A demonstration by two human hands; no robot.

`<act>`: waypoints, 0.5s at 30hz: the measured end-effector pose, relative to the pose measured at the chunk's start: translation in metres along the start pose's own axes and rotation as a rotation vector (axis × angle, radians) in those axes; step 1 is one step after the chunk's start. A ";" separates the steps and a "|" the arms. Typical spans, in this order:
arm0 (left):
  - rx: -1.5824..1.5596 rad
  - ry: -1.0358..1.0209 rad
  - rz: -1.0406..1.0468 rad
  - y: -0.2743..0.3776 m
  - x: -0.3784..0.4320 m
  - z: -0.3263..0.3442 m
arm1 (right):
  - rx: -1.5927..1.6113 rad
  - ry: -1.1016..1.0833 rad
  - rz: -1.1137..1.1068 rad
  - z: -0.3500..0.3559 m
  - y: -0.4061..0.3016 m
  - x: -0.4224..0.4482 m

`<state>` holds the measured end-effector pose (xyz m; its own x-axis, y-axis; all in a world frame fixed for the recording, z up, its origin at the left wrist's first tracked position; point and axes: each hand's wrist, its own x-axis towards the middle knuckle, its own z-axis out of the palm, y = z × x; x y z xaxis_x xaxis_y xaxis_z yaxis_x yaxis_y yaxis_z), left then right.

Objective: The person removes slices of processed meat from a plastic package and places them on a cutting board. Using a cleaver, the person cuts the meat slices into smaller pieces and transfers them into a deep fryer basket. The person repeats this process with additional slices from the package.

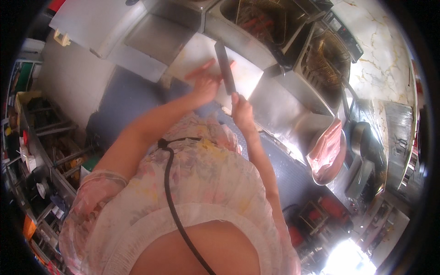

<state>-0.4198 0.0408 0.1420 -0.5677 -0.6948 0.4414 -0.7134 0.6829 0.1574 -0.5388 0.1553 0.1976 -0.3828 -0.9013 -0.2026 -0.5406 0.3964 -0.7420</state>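
My right hand (242, 111) is closed around the handle of a long knife (224, 67), whose blade points away from me over a white cutting board (252, 65). Just left of the blade, my left hand (207, 87) rests at a reddish sausage-like piece (200, 68) on the board, its fingers partly blurred. Another reddish bit (232, 64) shows beside the blade's right edge. Whether the left hand grips a piece cannot be told.
Beyond the board stands a deep fryer with a wire basket (256, 25) holding reddish pieces. A second fryer basket (319, 65) is to its right. A metal bowl (328, 154) with pink packaged food sits at the right, near a pan (360, 137). Shelving stands at the left.
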 end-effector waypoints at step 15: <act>-0.176 -0.163 -0.061 -0.005 -0.002 -0.046 | -0.041 -0.023 -0.065 0.001 0.006 -0.022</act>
<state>-0.3968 0.0491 0.1807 -0.5944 -0.7538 0.2802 -0.6744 0.6570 0.3370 -0.5335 0.1772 0.1968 -0.3287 -0.9291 -0.1697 -0.5940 0.3431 -0.7276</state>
